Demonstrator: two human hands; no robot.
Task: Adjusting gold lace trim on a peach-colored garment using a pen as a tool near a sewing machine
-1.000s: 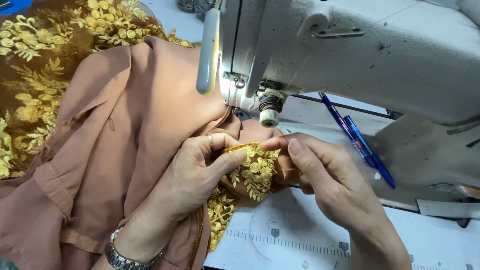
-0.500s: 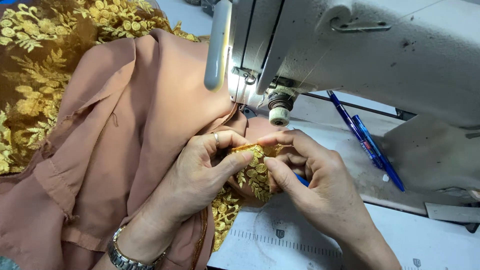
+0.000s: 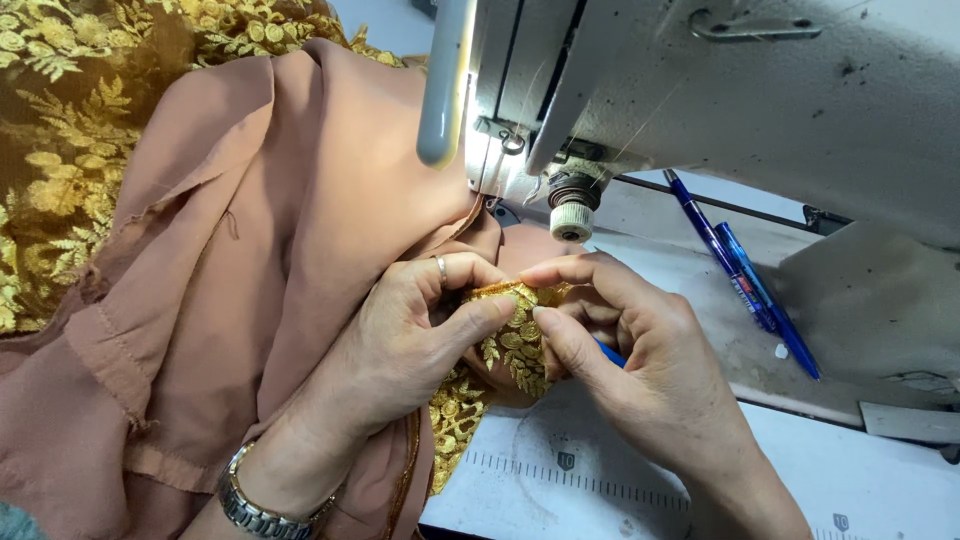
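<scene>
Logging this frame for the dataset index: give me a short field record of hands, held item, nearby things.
left hand: left hand, ring on one finger, wristwatch on the wrist, pinching the gold lace trim
right hand: right hand pinching the same trim from the other side; a bit of something blue shows under its fingers
fabric: dusty-pink fabric bunched to the left, gold embroidered lace beyond it
machine: sewing machine above the hands
on the machine bed: two blue pens
</scene>
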